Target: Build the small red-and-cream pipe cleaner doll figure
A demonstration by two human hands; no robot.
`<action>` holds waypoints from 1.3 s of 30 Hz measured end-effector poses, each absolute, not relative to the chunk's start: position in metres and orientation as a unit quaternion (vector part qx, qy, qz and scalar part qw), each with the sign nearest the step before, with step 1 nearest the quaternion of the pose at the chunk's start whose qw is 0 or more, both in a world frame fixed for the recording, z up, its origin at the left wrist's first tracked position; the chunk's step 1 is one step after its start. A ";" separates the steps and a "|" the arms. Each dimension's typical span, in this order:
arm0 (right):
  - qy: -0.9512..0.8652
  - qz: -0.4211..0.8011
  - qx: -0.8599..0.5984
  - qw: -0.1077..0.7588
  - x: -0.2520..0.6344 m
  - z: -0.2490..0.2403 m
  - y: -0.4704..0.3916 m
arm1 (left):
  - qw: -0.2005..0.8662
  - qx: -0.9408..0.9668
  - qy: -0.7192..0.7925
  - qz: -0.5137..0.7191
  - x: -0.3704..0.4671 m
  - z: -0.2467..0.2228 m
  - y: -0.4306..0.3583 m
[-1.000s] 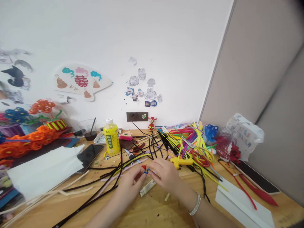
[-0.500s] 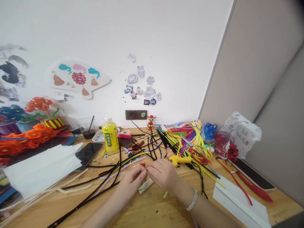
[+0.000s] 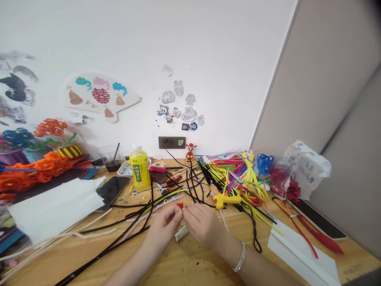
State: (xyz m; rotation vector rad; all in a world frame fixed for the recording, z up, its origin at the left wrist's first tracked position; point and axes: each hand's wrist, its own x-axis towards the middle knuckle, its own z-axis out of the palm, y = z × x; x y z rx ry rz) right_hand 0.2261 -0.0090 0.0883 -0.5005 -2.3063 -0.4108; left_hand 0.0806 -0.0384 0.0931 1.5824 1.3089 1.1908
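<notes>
Pinching small red piece [image 3: 180, 205] in closed left hand [image 3: 164, 223]; working beside it with right hand [image 3: 205, 224], opening and hold unclear. Seemingly fine shaping, with pale tube [image 3: 180, 234] near grips; calling for light, steady pressure.

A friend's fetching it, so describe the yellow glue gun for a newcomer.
On the wooden table, find the big heap of colorful pipe cleaners near the wall. At its near edge, just beyond the right hand, lies the glue gun: one chunky, solid yellow body among thin strands.
</notes>
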 end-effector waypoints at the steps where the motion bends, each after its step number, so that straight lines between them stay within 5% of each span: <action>1: -0.897 -0.159 -0.197 0.362 0.225 0.088 -0.010 | 0.377 0.614 0.511 0.469 0.081 0.093 -0.039; 21: -0.809 0.149 -0.331 0.462 0.227 0.096 -0.006 | 0.402 0.605 0.502 0.469 0.076 0.099 -0.036; 39: -0.772 0.332 -0.357 0.407 0.221 0.086 -0.002 | -0.065 0.793 0.474 0.376 0.074 0.083 -0.043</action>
